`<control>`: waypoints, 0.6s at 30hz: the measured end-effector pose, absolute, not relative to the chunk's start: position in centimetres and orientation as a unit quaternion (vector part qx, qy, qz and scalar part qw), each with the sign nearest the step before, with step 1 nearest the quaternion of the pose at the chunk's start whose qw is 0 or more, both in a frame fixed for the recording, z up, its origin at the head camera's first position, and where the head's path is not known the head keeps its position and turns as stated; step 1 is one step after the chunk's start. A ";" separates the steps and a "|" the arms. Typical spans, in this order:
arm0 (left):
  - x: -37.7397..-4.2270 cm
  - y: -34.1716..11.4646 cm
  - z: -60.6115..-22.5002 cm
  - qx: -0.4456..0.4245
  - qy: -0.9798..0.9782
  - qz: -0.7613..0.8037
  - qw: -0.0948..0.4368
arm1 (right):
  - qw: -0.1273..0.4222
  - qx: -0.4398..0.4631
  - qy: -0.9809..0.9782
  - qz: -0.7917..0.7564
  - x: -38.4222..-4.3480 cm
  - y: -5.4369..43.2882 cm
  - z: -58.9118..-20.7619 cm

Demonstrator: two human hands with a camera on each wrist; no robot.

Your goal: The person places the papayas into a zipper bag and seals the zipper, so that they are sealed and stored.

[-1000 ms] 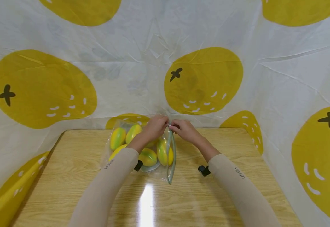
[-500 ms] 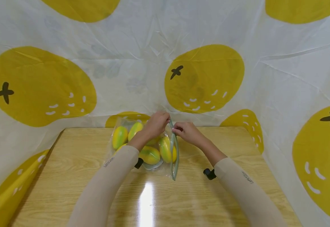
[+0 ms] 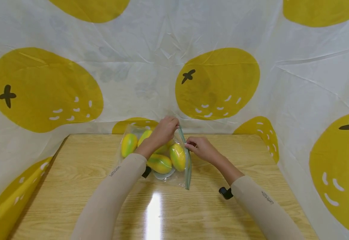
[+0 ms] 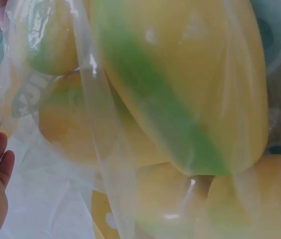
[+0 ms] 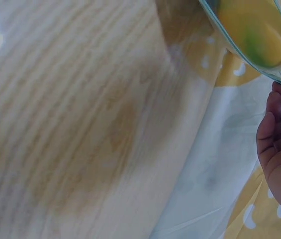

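A clear zip bag [image 3: 175,181] with a green zip strip [image 3: 188,173] lies on its side, holding several yellow-green mangoes [image 3: 129,145]. My left hand [image 3: 166,129] pinches the far end of the strip. Partway down it, my right hand [image 3: 202,148] pinches the strip between thumb and fingers. Between the hands the strip runs as one line; in the right wrist view the bag's mouth [image 5: 252,62] gapes beyond my right fingertips. Seen from the left wrist, a large mango [image 4: 180,89] fills the bag's near side. A pale, rounded thing [image 3: 164,175] shows beneath the mangoes.
The bag rests on a wood-grain table [image 3: 102,206]. White cloth [image 3: 132,90] printed with large yellow fruit hangs along the back and both sides. A black wrist camera [image 3: 226,193] sits below my right forearm.
My right hand has slid along the zip strip toward me and slightly right, away from my left hand. The left hand stays at the far end. The bag has shifted slightly right.
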State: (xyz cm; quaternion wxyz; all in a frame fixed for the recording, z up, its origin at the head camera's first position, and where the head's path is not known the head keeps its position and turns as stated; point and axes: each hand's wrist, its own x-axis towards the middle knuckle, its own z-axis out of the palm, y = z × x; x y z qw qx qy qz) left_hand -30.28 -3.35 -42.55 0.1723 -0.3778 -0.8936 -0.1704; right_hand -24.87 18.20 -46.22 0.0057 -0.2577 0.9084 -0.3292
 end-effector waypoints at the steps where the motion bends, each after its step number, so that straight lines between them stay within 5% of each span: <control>1: -30.3 -3.4 -42.5 -0.379 -0.893 -0.170 0.173 | 0.004 -0.258 0.908 -0.328 -24.7 18.3 -46.4; 18: -30.4 -3.4 -42.5 -0.363 -0.902 -0.146 0.183 | 0.007 -0.248 0.911 -0.328 -22.0 19.7 -48.5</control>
